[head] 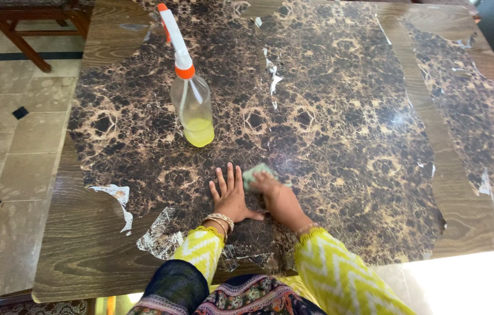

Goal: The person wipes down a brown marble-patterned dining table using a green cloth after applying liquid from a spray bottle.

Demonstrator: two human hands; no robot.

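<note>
Landmark: spray bottle (pixel 191 99), clear with yellow liquid at the bottom and an orange-white trigger head, upright on the dark marbled worktop (pixel 346 116). Far left of the bottle, tiled floor (pixel 13 146) and wooden chair legs (pixel 19 35). Below-left of the bottle, torn patches in the worktop's surface film (pixel 120 195). Just below the bottle, left hand (pixel 230 195) lies flat, fingers spread wide, palm down on the worktop, gold bangles (pixel 219 221) at the wrist. Right of it and below-right of the bottle, right hand (pixel 279 195) is closed over a green cloth (pixel 254 174), pressing it on the worktop. Both sleeves are yellow zigzag. Hands nearly touch.
</note>
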